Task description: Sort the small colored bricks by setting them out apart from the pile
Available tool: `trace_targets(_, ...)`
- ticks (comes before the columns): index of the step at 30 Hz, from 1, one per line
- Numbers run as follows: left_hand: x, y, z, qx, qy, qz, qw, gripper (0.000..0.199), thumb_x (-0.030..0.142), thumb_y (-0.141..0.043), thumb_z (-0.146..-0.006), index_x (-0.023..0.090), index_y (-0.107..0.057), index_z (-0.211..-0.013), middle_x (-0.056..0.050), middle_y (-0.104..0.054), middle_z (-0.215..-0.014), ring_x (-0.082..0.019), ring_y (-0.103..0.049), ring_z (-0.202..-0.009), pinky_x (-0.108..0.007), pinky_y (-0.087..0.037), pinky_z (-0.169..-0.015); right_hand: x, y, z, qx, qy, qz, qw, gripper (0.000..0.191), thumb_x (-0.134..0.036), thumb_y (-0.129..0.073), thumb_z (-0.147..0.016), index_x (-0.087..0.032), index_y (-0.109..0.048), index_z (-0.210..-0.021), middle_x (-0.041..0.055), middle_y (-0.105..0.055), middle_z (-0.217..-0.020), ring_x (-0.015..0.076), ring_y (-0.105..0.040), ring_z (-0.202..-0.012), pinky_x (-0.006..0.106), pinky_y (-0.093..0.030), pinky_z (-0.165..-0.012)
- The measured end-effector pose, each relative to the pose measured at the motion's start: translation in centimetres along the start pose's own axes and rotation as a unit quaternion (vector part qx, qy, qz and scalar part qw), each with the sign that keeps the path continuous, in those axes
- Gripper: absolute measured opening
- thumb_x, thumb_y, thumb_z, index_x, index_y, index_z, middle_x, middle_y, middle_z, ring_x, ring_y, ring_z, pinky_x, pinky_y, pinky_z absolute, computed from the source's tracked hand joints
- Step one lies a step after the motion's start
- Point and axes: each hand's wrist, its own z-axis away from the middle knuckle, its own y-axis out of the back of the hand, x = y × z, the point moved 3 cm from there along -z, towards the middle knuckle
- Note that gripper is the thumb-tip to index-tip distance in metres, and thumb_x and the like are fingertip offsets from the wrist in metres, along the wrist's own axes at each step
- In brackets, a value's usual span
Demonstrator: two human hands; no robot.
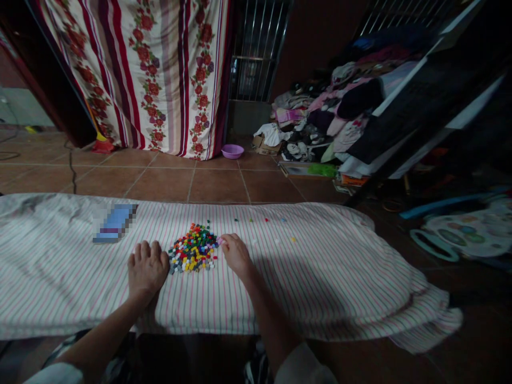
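A heap of small coloured blocks [194, 248] lies on the striped cloth in front of me. Just left of the heap, my left hand [148, 266] rests palm down with its fingers a little apart, holding nothing. My right hand [237, 255] is at the heap's right edge, its thumb and forefinger pinched at some pink blocks [220, 241]. To the right, single blocks lie spread out, among them a red one [266, 220], a blue one [284, 220] and a yellow one [293, 239].
A blurred blue flat object [116, 223] lies on the striped cloth [320, 277] at the left. Beyond are the tiled floor, a purple basin [232, 151], a flowered curtain [160, 69] and piled clothes [320, 117]. A patterned item [472, 232] stands at the right.
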Motion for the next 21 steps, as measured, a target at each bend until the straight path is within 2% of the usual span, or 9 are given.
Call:
trace_targets(8,-0.2,-0.4,0.0,0.015,-0.002,-0.006,1.0,0.048,0.032,-0.027,-0.094,0.009,-0.051,-0.128,-0.021,-0.052,-0.135,-0.035,-0.044,-0.13,-0.045,-0.034,-0.102,-1.4,-1.4,-1.2,-0.024,0.009,-0.002,1.0,0.036,-0.01,-0.046,-0.09,-0.018,-0.066,-0.118,0.0098,-0.067,-0.112,0.0172,-0.062,-0.102,0.027,-0.047,-0.093)
trace_targets(14,-0.2,-0.5,0.0,0.018,-0.001,-0.008,1.0,0.047,0.032,-0.028,-0.095,0.009,-0.052,-0.128,-0.021,-0.052,-0.136,-0.036,-0.044,-0.131,-0.044,-0.033,-0.102,-2.1,-2.0,-1.5,-0.037,0.033,-0.021,0.999,0.035,-0.008,-0.047,-0.088,-0.019,-0.068,-0.114,0.0089,-0.067,-0.109,0.0158,-0.063,-0.1,0.026,-0.048,-0.094)
trace_targets(21,-0.3,-0.8,0.0,0.017,0.001,-0.006,1.0,0.049,0.032,-0.026,-0.095,0.008,-0.05,-0.131,-0.023,-0.051,-0.138,-0.036,-0.043,-0.132,-0.045,-0.032,-0.103,-2.9,-2.7,-1.6,-0.032,0.06,-0.058,0.996,0.034,-0.008,-0.048,-0.089,-0.019,-0.069,-0.113,0.0088,-0.068,-0.116,0.0172,-0.062,-0.109,0.029,-0.048,-0.099)
